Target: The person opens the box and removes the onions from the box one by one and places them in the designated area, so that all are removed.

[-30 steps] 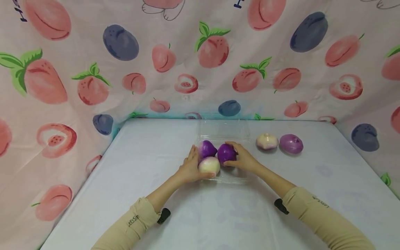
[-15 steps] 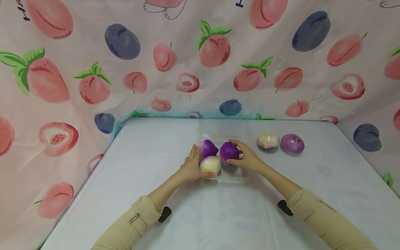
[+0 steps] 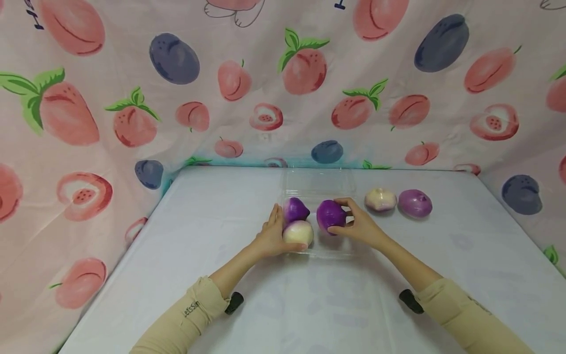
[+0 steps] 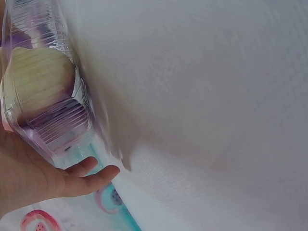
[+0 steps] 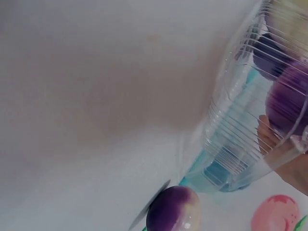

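In the head view my right hand (image 3: 362, 227) grips a glossy purple onion (image 3: 330, 215) between thumb and fingers, over the right half of a clear plastic clamshell box (image 3: 329, 253). The right wrist view shows this purple onion (image 5: 288, 98) through the box's ribbed wall. Along the box's left side lies my left hand (image 3: 268, 240), its fingers extended and its thumb across the front left corner. Beside that hand, inside the box, sit a purple onion (image 3: 295, 210) at the back and a white onion (image 3: 298, 233) in front. The left wrist view shows straight fingers (image 4: 98, 180) outside the wall.
The box's clear lid (image 3: 318, 181) stands open toward the back. To its right on the white-covered table (image 3: 199, 196) sit a pale onion (image 3: 380, 200) and a purple onion (image 3: 414, 203). A fruit-print cloth (image 3: 265, 73) hangs behind the table.
My right hand has moved the purple onion to the right, away from the two onions on the left of the box. My left hand has stayed at the box's left side.
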Demonstrator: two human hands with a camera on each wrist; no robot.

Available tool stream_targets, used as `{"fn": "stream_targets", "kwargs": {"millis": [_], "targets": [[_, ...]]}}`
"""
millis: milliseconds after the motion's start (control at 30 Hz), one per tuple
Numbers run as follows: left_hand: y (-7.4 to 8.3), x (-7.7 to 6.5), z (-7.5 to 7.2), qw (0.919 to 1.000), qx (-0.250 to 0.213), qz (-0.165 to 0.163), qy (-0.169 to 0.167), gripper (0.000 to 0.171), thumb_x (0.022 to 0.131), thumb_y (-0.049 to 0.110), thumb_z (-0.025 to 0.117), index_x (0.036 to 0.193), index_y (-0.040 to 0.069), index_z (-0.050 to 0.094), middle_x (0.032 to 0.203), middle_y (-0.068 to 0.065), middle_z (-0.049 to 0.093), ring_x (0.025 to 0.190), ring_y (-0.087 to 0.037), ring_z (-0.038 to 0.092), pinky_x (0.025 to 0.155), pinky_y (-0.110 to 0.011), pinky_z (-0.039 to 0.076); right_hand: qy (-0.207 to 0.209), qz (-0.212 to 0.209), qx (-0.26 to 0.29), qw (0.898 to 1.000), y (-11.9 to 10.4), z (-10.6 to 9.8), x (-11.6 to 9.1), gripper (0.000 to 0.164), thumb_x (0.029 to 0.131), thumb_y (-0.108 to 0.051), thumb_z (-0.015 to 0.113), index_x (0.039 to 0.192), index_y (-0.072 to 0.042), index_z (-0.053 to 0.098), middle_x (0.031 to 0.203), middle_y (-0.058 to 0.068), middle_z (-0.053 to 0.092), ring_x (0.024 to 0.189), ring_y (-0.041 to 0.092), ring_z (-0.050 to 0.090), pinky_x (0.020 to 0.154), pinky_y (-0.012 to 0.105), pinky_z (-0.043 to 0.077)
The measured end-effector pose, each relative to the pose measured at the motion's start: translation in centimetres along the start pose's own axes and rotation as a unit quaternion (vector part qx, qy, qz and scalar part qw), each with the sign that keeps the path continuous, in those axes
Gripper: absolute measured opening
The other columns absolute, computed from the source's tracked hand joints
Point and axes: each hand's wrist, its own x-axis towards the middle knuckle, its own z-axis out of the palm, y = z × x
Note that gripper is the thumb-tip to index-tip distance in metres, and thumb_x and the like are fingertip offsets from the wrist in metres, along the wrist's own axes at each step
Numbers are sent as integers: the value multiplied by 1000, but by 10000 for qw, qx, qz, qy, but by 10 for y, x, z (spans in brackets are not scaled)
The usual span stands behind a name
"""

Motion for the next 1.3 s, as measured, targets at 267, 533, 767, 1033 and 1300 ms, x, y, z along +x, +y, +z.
{"fn": "stream_targets", "kwargs": {"millis": [267, 533, 767, 1033, 1300], "targets": [[0, 0, -1, 10000, 17, 4, 36, 122, 71, 52, 76, 151, 0, 1, 159, -14, -7, 138, -50, 18, 101, -70, 25, 71, -78, -270, 9996, -7, -10, -9, 66, 81, -17, 75, 135, -1, 39, 138, 22, 44, 113, 40, 53, 89, 48, 50], [0, -1, -1, 10000, -12, -22, 29, 122, 70, 52, 77, 151, 1, 1, 159, -14, -7, 139, -49, 19, 100, -70, 26, 142, -134, -389, 9991, -10, -19, -16, 69, 80, -20, 76, 136, -5, 40, 137, 21, 44, 112, 41, 54, 89, 49, 50], [1, -4, -1, 10000, -45, -39, 48, 122, 70, 52, 77, 151, 1, 1, 159, -13, -7, 139, -48, 19, 100, -71, 26, 67, -309, -527, 9981, -8, -33, -26, 70, 80, -19, 75, 138, -7, 39, 135, 19, 43, 115, 42, 51, 90, 53, 49], [1, -1, -2, 10000, 61, 2, 77, 121, 70, 52, 77, 151, 1, 2, 159, -14, -6, 138, -48, 21, 100, -70, 27, 140, -553, -678, 9961, -8, -49, -34, 68, 81, -14, 75, 139, -9, 41, 135, 17, 43, 116, 41, 51, 91, 53, 47], [0, -1, 0, 10000, -6, -29, 59, 123, 70, 53, 77, 151, 2, 0, 159, -13, -7, 139, -48, 19, 101, -70, 26, 152, -487, -732, 9960, -10, -55, -41, 69, 80, -15, 75, 140, -14, 40, 140, 16, 38, 120, 41, 47, 91, 52, 48]]}}
